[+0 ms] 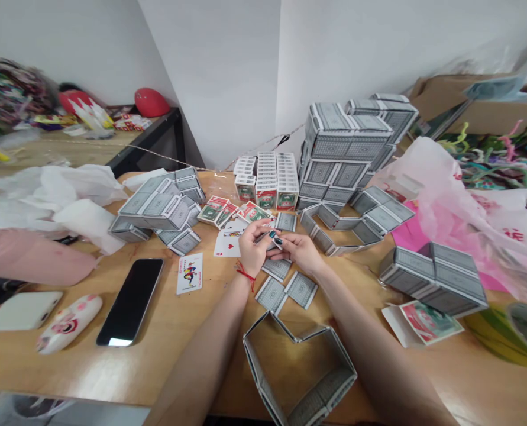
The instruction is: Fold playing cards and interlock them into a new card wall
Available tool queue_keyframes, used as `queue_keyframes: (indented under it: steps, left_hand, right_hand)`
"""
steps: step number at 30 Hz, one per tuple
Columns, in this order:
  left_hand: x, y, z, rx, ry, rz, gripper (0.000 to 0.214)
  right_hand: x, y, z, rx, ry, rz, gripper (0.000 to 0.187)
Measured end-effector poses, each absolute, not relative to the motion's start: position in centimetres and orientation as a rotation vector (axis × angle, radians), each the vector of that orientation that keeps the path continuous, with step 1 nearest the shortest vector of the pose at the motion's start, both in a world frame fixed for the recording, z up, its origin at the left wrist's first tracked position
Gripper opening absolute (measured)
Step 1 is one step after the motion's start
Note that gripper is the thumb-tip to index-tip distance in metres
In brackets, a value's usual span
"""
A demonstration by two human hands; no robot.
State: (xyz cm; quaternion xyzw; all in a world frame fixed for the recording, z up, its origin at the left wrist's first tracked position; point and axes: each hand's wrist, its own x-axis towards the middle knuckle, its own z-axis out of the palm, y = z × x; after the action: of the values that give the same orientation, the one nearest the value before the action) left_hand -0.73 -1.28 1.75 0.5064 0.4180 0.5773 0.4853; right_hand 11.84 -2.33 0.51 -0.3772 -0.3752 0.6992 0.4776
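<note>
My left hand point(253, 245), with a red string at the wrist, and my right hand point(299, 248) meet over the wooden table point(165, 349). Both pinch a small folded playing card point(270, 238) between the fingertips. Just below the hands lie several grey-backed folded cards point(285, 288). Nearer to me stands a heart-shaped frame of joined cards point(296, 373). An ace of hearts point(226, 244) and a joker card point(189, 273) lie face up to the left.
Stacks of card packs point(267, 177) and grey card boxes point(347, 145) stand at the back. Another heart frame point(334, 231) lies right of the hands. A black phone point(131, 300), a white case point(23, 310), and pink plastic bags point(462, 207) surround the area.
</note>
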Motion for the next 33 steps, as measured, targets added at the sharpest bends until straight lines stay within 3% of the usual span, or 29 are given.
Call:
queue_keyframes:
  steps: [14, 20, 33]
  left_hand:
    - [0.0, -1.0, 0.8, 1.393, 1.379, 1.385, 0.014]
    - [-0.2, -0.9, 0.9, 1.328, 1.312, 1.374, 0.011]
    - [0.0, -0.8, 1.3, 1.138, 1.13, 1.356, 0.015]
  right_hand:
    - [11.3, -2.3, 0.4, -0.986, -0.926, 1.638, 0.028]
    - [11.3, -2.3, 0.4, -1.003, -0.918, 1.633, 0.027]
    - [12.9, -2.6, 1.1, -0.692, -0.786, 2.045, 0.02]
